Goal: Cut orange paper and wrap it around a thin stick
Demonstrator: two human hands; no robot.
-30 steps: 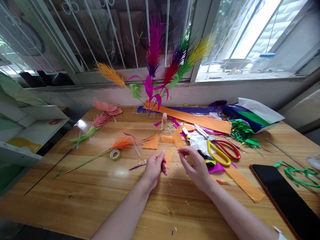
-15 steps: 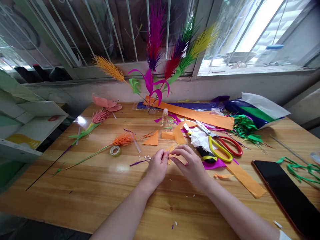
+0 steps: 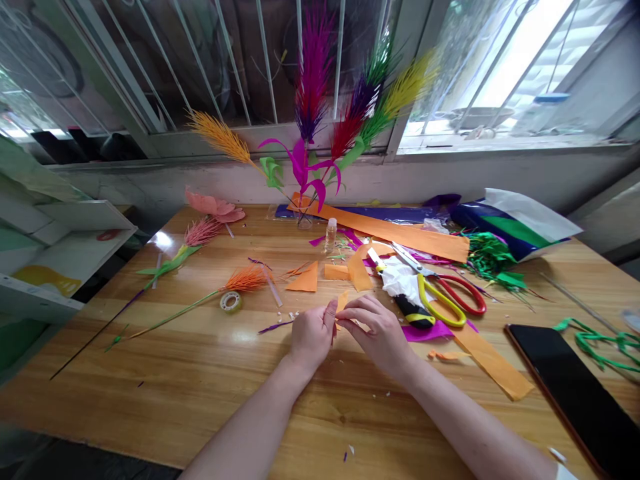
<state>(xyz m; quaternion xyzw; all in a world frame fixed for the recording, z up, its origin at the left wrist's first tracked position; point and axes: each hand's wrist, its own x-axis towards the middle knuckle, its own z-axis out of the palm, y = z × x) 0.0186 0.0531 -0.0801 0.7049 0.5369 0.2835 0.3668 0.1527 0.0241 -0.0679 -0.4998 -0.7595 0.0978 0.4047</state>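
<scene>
Your left hand [image 3: 311,333] and right hand [image 3: 379,330] nearly meet, fingers bent; whether they grasp anything, you cannot tell. Orange paper [image 3: 343,301] shows just beyond them, a small bottle [image 3: 331,237] farther.

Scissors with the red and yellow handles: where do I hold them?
Probably best to grip the scissors by the red loop and yellow loop, coming from the near right side. The loops point that way, while the metal blades point toward the back left and a black-and-yellow tool lies close on the yellow loop's left.
</scene>
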